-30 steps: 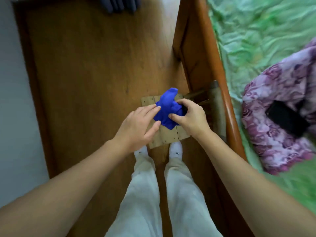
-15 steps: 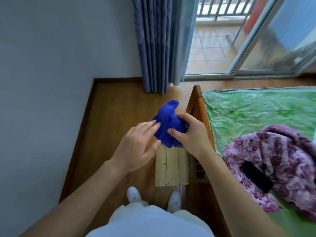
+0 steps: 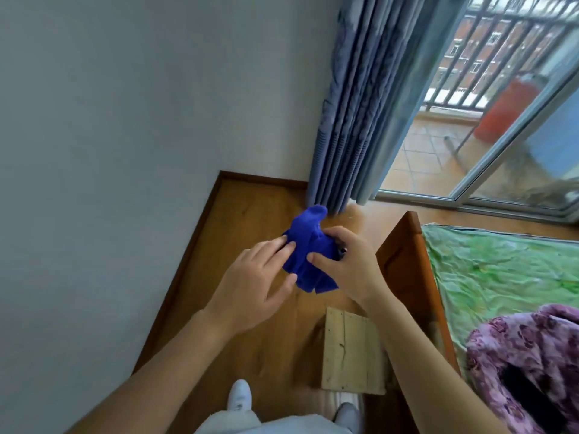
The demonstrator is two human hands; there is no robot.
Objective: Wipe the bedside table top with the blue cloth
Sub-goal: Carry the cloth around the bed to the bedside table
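While your right hand [image 3: 351, 267] grips the bunched blue cloth [image 3: 305, 249], flat left hand [image 3: 250, 283] touching it, wiping the bedside table top [image 3: 351, 355] below looks unstarted.

Right hand [image 3: 347, 267] pinches the blue cloth [image 3: 305, 242] in a curled grip; left hand [image 3: 253, 283], fingers straight, apparently touches it.

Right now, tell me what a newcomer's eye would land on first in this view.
The bright blue cloth, bunched up at mid-frame, stands out first. The right hand grips it and the left hand touches its side with straight fingers. Below it, beside the bed frame, stands the small pale wooden bedside table. At the right, a green sheet and a purple floral blanket add strong colour.
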